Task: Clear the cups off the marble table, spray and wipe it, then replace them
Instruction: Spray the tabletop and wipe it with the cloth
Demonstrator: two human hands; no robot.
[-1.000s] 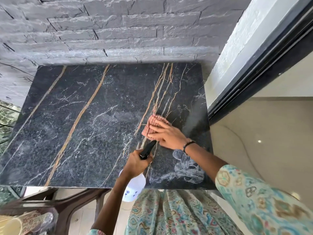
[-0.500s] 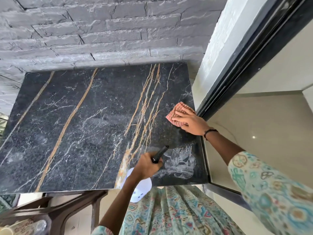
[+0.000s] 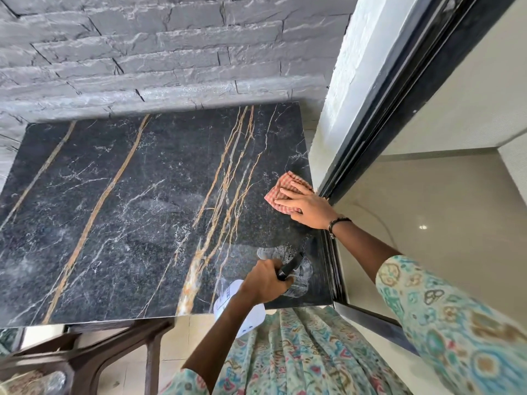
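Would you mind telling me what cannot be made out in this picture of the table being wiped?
- Spray bottle, head view: the left hand and wrist cover most of it; label too small to read.
- Cloth, head view: the right hand presses flat on it, hiding its near part.
- Things at the bottom left corner, head view: blurred and cut off by the edge; cannot tell if they are the cups.

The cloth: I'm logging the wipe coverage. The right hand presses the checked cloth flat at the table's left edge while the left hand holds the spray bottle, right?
Not quite. The head view shows the right hand pressing the checked cloth flat at the right edge of the marble table, beside the dark door frame. The left hand does hold the spray bottle.
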